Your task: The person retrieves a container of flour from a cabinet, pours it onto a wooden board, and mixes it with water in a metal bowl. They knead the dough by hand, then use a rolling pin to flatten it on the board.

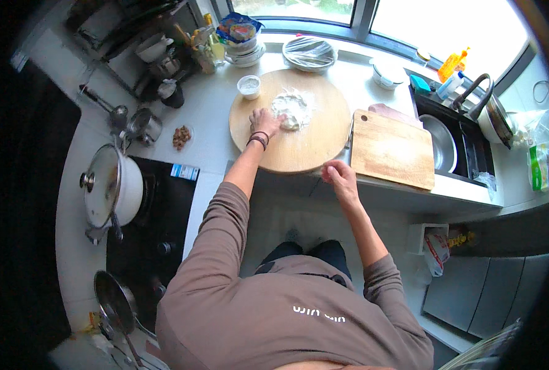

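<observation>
My left hand (266, 122) reaches over a round wooden board (318, 152), its spread fingers on or just above the wood. Its thumb side is beside a mound of white flour (292, 108) that looks like it has dough in it. Loose powder is scattered around the mound. A small white tub of powder (249, 87) sits on the board's far left part, beyond my left fingers. My right hand (341, 179) is at the board's near right edge, fingers curled in towards the thumb. Nothing shows in it.
A rectangular cutting board (392, 150) lies right of the round one, before the sink (475, 152). A film-covered bowl (310, 53) stands by the window. At left are a dish of brown pieces (181, 137) and a lidded white pot (128, 189) on the black cooktop (172, 217).
</observation>
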`<state>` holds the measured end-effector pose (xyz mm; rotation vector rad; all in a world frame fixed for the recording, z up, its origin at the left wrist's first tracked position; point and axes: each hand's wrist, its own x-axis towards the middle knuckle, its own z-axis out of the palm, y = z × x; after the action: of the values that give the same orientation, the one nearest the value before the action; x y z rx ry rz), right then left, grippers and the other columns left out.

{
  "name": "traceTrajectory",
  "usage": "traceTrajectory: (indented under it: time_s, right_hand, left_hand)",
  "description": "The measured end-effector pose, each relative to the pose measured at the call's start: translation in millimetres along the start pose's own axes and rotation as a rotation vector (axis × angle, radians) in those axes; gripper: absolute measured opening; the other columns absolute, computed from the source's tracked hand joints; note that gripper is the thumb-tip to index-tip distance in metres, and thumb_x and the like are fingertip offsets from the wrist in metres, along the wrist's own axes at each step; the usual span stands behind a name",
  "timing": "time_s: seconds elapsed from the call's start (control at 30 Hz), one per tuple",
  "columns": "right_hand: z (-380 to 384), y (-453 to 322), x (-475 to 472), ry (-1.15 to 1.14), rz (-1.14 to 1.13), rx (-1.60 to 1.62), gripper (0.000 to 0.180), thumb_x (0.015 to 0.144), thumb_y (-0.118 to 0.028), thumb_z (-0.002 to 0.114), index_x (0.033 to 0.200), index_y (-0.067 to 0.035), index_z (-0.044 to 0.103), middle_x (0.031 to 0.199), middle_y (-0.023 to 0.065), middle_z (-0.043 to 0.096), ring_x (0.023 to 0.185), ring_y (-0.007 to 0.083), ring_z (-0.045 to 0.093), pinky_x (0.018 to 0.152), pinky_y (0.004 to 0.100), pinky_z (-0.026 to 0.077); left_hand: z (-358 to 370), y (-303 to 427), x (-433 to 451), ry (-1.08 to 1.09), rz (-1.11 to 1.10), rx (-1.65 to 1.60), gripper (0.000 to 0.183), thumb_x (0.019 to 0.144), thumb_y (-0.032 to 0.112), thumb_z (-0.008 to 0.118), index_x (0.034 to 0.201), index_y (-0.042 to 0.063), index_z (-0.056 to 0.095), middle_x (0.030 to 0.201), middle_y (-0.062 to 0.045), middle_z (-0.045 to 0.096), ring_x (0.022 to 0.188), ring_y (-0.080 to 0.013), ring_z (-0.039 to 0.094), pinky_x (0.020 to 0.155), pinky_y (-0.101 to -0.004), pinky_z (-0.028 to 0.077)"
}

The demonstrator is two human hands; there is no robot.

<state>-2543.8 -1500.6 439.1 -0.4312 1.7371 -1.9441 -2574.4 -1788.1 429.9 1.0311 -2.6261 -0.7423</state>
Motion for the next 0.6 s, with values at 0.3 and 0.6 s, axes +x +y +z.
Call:
traceTrajectory:
  time_s: [0.3, 0.6]
  right_hand:
    - [42, 10, 145, -0.189, -0.684, -0.873, 0.026, 0.078, -0.004, 0.053, 0.104, -0.002, 0.056, 0.109, 0.0157, 0.054, 0.107, 0.0345, 0.048, 0.092, 0.0392, 0.040]
    - [55, 2, 194, -0.125, -0.447, -0.725, 0.034, 0.078, -0.005, 0.057, 0.111, -0.001, 0.051, 0.106, 0.0184, 0.053, 0.099, 0.0355, 0.049, 0.090, 0.0418, 0.038]
  left_hand:
    - [6, -1, 12, 0.149, 0.042, -0.504, 0.044, 0.063, 0.013, 0.077, 0.097, 0.004, 0.050, 0.087, -0.010, 0.060, 0.080, -0.0206, 0.060, 0.070, -0.0323, 0.048]
    - [27, -7, 13, -0.030, 0.065, -0.907, 0.025, 0.070, -0.002, 0.058, 0.094, 0.001, 0.053, 0.087, -0.008, 0.057, 0.085, -0.0162, 0.056, 0.076, -0.0306, 0.047]
